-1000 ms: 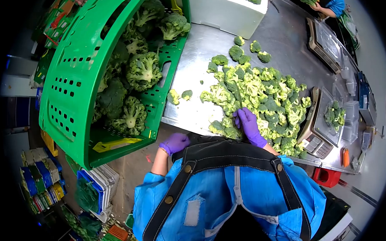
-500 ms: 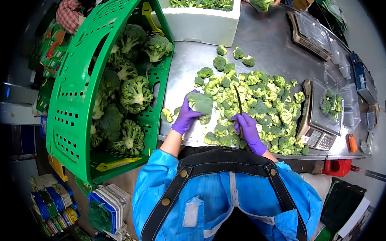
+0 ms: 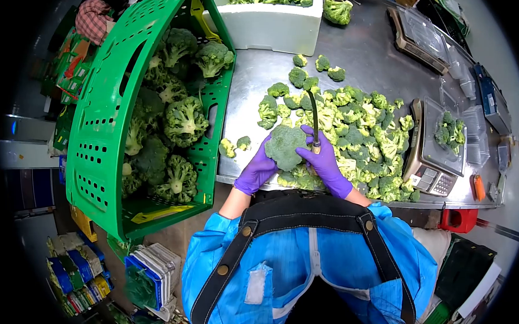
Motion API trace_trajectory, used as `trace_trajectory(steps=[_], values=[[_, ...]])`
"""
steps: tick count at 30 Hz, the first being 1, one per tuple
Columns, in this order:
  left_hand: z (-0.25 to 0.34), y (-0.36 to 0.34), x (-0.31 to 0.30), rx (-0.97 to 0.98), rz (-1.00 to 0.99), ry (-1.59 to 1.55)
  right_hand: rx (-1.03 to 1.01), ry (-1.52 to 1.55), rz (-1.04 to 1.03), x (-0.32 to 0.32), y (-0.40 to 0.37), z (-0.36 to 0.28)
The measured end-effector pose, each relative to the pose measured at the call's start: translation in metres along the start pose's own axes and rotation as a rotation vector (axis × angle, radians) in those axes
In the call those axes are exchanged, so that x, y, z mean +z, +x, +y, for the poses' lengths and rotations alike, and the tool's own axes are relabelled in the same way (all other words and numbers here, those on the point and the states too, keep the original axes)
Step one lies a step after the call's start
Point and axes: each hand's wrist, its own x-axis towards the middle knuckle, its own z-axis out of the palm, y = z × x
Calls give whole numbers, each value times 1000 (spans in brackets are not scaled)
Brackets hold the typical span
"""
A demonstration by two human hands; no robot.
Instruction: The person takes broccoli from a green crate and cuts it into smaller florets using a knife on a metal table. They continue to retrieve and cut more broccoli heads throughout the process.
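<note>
My left hand (image 3: 256,172), in a purple glove, is closed on a broccoli head (image 3: 285,148) with its crown facing up. Close by on its right, my right hand (image 3: 326,164), gloved the same way, grips a knife (image 3: 314,117) whose dark curved blade points away from me. The knife's handle is mostly covered by my fingers. Cut broccoli florets (image 3: 361,133) spread over the steel table beyond and to the right of my hands. Two small florets (image 3: 227,147) lie left of the broccoli head.
A tilted green crate (image 3: 99,150) full of broccoli heads stands at left. Behind is a white foam box (image 3: 272,30) of florets, with a broccoli head (image 3: 338,10) beside it. At right, a scale (image 3: 437,170) bears florets in a clear tray, near stacked plastic trays (image 3: 473,140).
Both hands have come closer together, and the broccoli head now faces crown up beside the knife. The other person's hands at the top have gone, leaving a broccoli head on the table.
</note>
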Motion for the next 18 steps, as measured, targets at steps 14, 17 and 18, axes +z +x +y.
trace_trajectory(steps=[14,17,18], values=[[-2,4,-9,101,111,965,317,97,-91,-17,3,-7],[-6,3,-11,122,115,820,341,135,-35,-17,2,-9],[-11,4,-17,127,107,699,340,178,-11,-16,1,-10]])
